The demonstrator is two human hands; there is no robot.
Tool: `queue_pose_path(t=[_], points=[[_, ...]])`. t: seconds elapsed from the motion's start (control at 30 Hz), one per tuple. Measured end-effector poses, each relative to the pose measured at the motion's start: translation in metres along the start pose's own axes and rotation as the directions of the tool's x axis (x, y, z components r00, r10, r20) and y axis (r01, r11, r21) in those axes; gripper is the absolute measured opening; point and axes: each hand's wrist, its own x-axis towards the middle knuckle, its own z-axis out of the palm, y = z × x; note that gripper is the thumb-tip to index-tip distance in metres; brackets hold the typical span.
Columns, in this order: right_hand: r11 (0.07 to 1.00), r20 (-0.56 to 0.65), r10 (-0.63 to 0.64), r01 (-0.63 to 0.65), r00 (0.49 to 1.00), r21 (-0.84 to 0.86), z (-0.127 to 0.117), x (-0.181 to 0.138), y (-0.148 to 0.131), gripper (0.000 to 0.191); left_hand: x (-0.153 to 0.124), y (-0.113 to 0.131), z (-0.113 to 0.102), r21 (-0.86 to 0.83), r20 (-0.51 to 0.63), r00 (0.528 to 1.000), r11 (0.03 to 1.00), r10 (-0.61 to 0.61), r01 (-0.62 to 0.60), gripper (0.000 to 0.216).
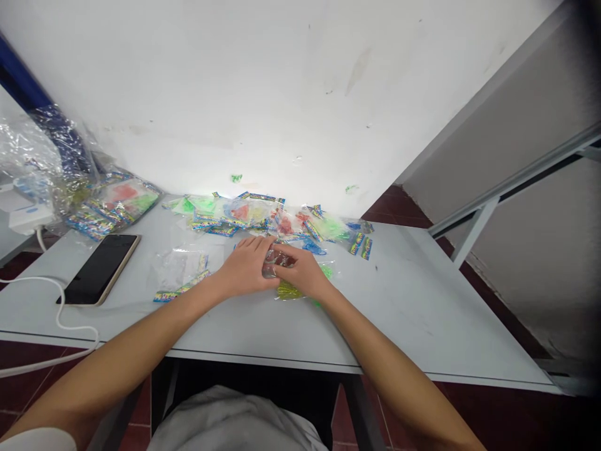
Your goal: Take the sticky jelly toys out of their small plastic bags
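Note:
My left hand and my right hand meet over the middle of the table. Between them is a crinkled clear plastic packet with something reddish showing through it. The left fingers are bent over its far left side, with the thumb on the near side. From the right, my other hand grips it between thumb and fingers. Most of the packet is covered by the hands. Under and beside the right hand lie a packet with yellow contents and a bright green piece.
Several small packets with red, green and blue contents spread along the wall. Clear wrappers lie left of my hands. Farther left are a phone, a white cable and a big clear bag of packets.

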Motion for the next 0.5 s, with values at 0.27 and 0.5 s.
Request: queue_pose_path(t=[0.27,0.5], points=[[0.998,0.022,-0.05,0.051,0.998,-0.04,0.0003,0.0013,0.0028,0.027,0.0014,-0.005,0.0008,0.066,0.016,1.0,0.998,0.007,-0.008,0.066],[0.997,-0.109,-0.065,0.07,0.992,0.037,-0.0037,0.0032,0.0045,0.021,0.0037,-0.0106,-0.0043,0.126,0.014,1.0,0.992,-0.025,0.023,0.064]])
